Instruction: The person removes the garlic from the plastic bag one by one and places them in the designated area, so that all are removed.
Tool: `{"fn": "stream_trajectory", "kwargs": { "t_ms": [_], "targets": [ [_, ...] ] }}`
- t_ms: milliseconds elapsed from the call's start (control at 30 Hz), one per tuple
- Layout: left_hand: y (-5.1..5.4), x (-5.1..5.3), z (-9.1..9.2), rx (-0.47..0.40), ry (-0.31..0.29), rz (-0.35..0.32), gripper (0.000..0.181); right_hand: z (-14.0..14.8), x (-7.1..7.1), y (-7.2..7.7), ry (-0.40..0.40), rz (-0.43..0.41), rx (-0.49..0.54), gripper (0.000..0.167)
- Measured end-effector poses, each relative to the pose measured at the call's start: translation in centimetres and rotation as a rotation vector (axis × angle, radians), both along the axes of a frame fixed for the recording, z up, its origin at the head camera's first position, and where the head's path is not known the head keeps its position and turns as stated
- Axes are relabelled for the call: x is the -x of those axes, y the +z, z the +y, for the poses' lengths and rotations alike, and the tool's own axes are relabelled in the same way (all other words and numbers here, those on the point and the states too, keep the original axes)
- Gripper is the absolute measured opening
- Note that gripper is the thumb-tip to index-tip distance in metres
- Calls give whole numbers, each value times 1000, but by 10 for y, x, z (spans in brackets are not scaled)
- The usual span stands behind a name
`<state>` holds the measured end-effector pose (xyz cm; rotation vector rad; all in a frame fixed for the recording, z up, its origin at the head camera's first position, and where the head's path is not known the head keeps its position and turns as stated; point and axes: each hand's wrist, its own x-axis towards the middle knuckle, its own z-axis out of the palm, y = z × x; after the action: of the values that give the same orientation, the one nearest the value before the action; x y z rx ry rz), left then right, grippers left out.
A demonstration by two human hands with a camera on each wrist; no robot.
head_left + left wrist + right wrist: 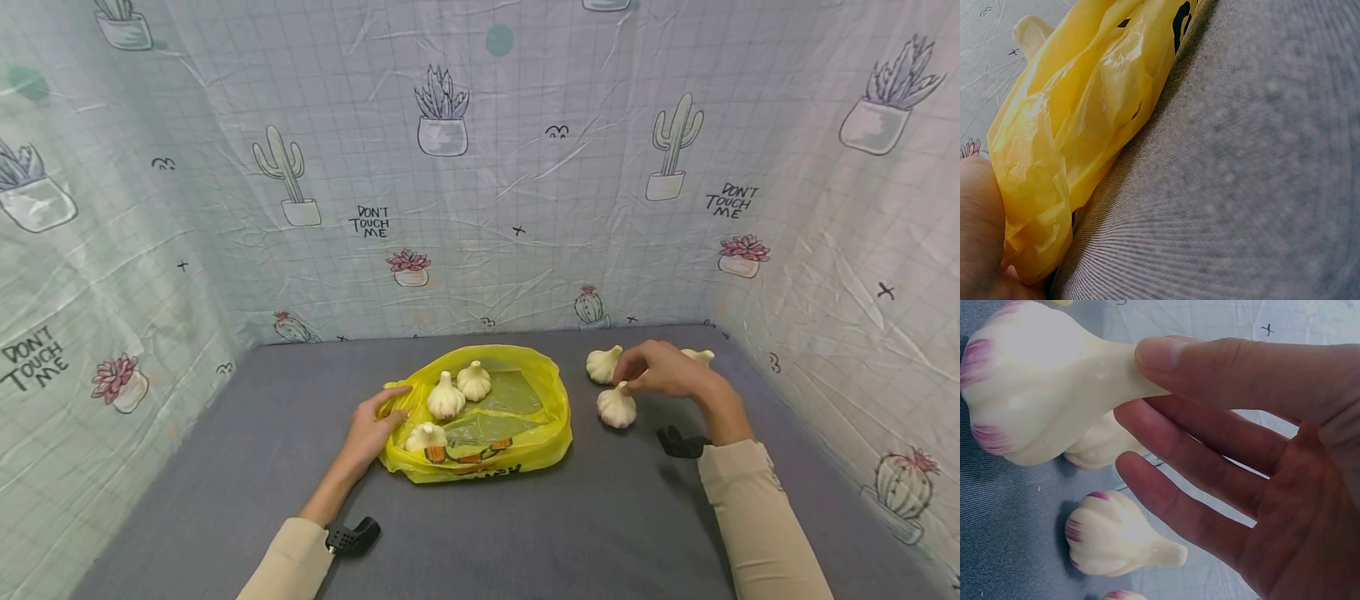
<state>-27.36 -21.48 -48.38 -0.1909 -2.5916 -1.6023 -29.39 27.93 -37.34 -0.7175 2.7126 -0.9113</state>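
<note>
As the left hand [372,423] steadies the yellow bag [558,412], the right hand [663,371] pinches a garlic bulb [617,408]

Because left thumb and fingers grip its left edge, the bag's mouth is probably kept wide; three bulbs [446,398] sit inside. Right of the bag, thumb and finger close narrowly on the pinched bulb's stem, likely its easiest handle, other fingers loosely spread. More bulbs [602,366] lie nearby.
</note>
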Motion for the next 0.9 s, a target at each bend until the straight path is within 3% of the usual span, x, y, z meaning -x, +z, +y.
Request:
{"fn": "stream_trajectory", "kwargs": {
  "t_ms": [367, 900],
  "targets": [
    [-2, 0, -1, -1, 3, -8, 41, -1, 0, -3, -16, 18, -4, 6],
    [-1, 1, 0, -6, 3, 5, 41, 2, 1, -4, 14, -37, 10, 10]
  ]
}}
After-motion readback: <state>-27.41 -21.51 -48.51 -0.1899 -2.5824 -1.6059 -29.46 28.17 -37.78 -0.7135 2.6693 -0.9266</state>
